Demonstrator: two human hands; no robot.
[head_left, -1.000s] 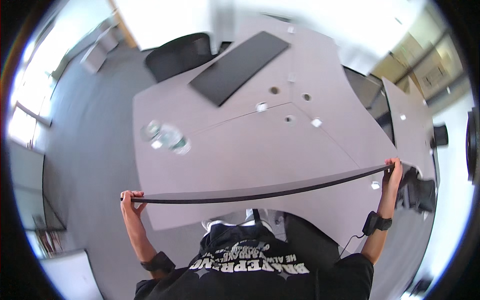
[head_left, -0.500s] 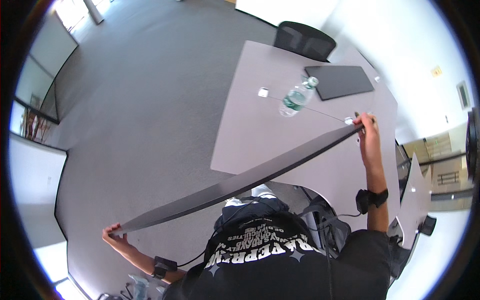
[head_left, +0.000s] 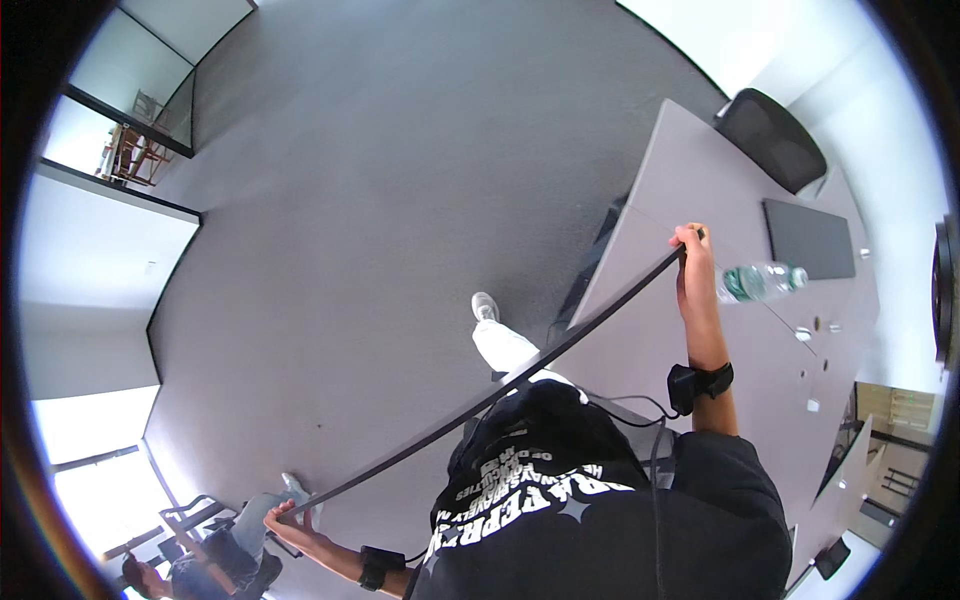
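Observation:
A long, thin dark panel [head_left: 470, 408] runs slantwise across the front of my body, seen almost edge-on. Its lower left end lies in my left hand [head_left: 290, 525], fingers wrapped round the edge. The upper right end is gripped by my right hand [head_left: 693, 250], which is raised over the near side of the table. How far the panel extends below its edge cannot be made out. To the right of my right hand, a clear plastic bottle [head_left: 745, 284] with a green label is on the table, beside a closed dark laptop [head_left: 808, 240].
The grey-topped table [head_left: 690, 150] fills the right side, with a black mesh chair [head_left: 772, 138] behind it. Grey carpet [head_left: 400, 180] stretches ahead and left. A seated person [head_left: 225, 555] is at the lower left. White walls [head_left: 110, 250] stand on the left.
I have turned left, so the table and bottle have shifted right in view. The panel has tilted from showing its broad face to nearly edge-on. Both hands keep hold of it.

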